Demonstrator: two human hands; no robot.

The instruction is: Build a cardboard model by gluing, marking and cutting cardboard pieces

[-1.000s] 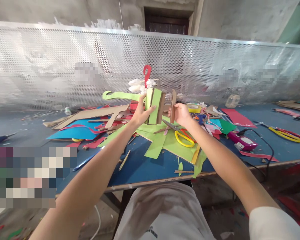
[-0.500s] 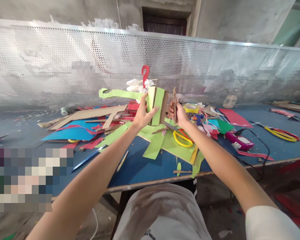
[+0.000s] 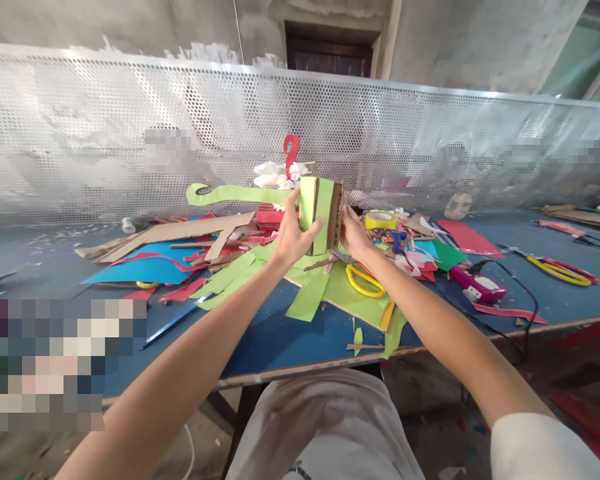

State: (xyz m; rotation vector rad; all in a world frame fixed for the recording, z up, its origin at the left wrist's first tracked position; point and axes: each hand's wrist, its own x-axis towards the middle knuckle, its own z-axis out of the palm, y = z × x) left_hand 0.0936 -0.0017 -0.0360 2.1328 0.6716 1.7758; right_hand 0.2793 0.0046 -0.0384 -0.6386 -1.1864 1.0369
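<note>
My left hand (image 3: pixel 291 235) grips a small cardboard box covered in light green paper (image 3: pixel 316 212), held upright above the blue table (image 3: pixel 280 333). My right hand (image 3: pixel 354 232) presses a brown cardboard piece (image 3: pixel 336 215) flat against the box's right side. Under both hands lies a heap of green paper sheets (image 3: pixel 347 290) with yellow-handled scissors (image 3: pixel 363 280) on top. A long green paper strip with a curled end (image 3: pixel 230 195) sticks out to the left behind the box.
Blue paper (image 3: pixel 140 267), red scraps and cardboard strips (image 3: pixel 180 230) lie at left. A pink glue gun (image 3: pixel 477 283) with a black cord sits at right, more scissors (image 3: pixel 563 268) farther right. A yellow tape roll (image 3: pixel 381 219) lies behind. A perforated metal screen (image 3: pixel 430 133) backs the table.
My right hand has brought the brown cardboard piece leftward, from held apart to pressed against the green box's right side. The left hand has kept hold of the box.
</note>
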